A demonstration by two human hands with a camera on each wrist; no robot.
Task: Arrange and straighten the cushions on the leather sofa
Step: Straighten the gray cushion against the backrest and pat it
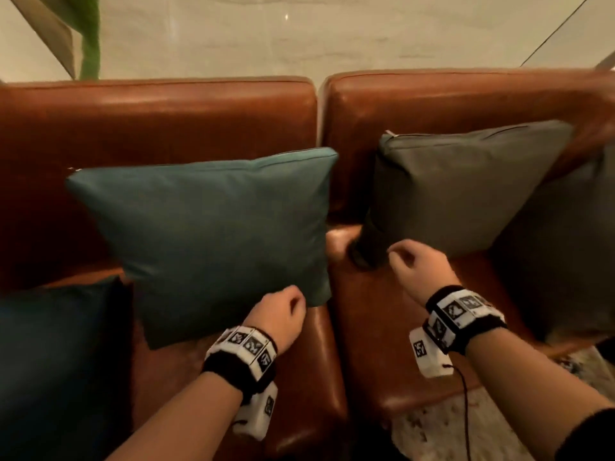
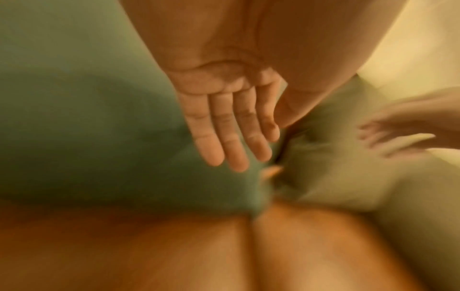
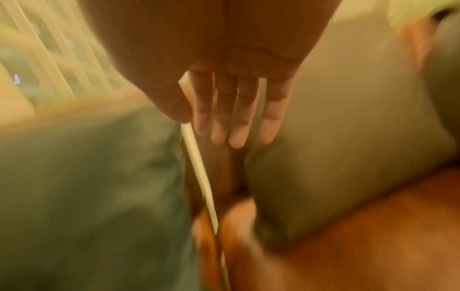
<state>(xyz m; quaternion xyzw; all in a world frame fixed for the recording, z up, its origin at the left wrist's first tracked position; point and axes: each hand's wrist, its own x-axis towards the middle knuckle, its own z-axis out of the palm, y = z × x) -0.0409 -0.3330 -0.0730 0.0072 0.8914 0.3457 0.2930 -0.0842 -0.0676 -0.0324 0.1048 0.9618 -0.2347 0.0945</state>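
A teal cushion (image 1: 213,234) (image 2: 87,118) (image 3: 87,177) leans upright against the left backrest of the brown leather sofa (image 1: 382,327). On the right seat, a grey cushion (image 1: 459,194) (image 2: 336,167) (image 3: 348,157) leans tilted against the right backrest. My left hand (image 1: 283,311) (image 2: 231,137) hovers at the teal cushion's lower right corner, its fingers relaxed and holding nothing. Near the grey cushion's lower left corner, my right hand (image 1: 416,264) (image 3: 236,118) is also relaxed and empty. Both wrist views are blurred.
A dark blue cushion (image 1: 56,361) lies at the sofa's left end and a dark grey cushion (image 1: 572,254) stands at the far right. A pale wall (image 1: 299,34) and a green plant (image 1: 90,38) are behind the sofa. A speckled rug (image 1: 449,427) lies below the seat front.
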